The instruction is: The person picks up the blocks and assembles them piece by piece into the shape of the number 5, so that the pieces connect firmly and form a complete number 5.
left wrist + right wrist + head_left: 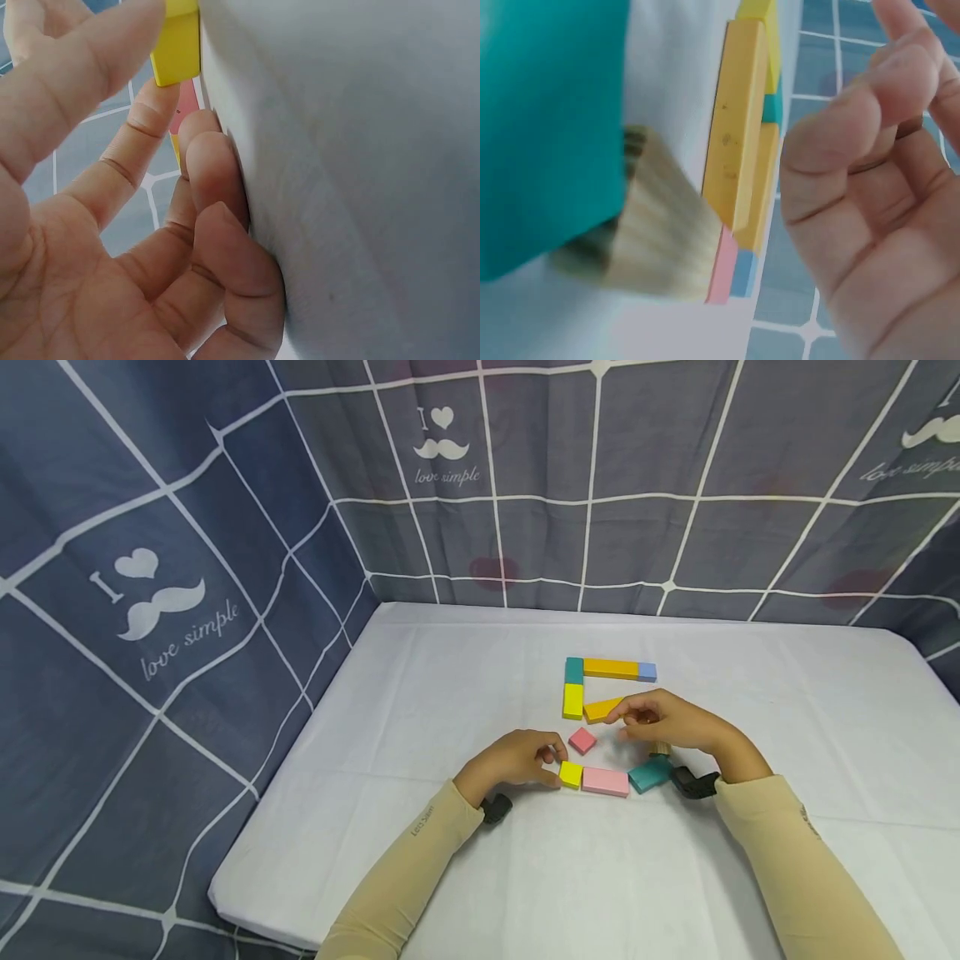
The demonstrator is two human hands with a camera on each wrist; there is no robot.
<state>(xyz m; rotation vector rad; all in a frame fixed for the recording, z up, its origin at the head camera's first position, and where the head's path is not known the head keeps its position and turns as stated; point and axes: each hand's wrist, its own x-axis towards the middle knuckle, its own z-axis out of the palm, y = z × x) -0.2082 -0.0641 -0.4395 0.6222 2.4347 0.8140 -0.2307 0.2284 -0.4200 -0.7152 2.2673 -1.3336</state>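
Note:
My left hand (517, 757) pinches a small yellow block (571, 774) between thumb and index finger; its other fingers rest curled on the cloth. A pink block (605, 782) lies against that yellow block, with a teal block (650, 773) at its right end. Over the table hovers my right hand (671, 720), fingers loosely bent and nothing visible in them. Its fingertips are close to the right end of a slanted orange block (600, 710); contact is unclear. Beneath this hand is a wood-coloured block (660, 225), partly hidden. A red-pink block (582, 741) lies between the hands.
Farther back, a teal block (573, 670), a yellow block (573, 702), an orange block (611, 669) and a blue block (647, 672) form a corner shape. A white cloth (450, 677) covers the table. Dark grid-patterned curtains (540, 543) hang behind and at left.

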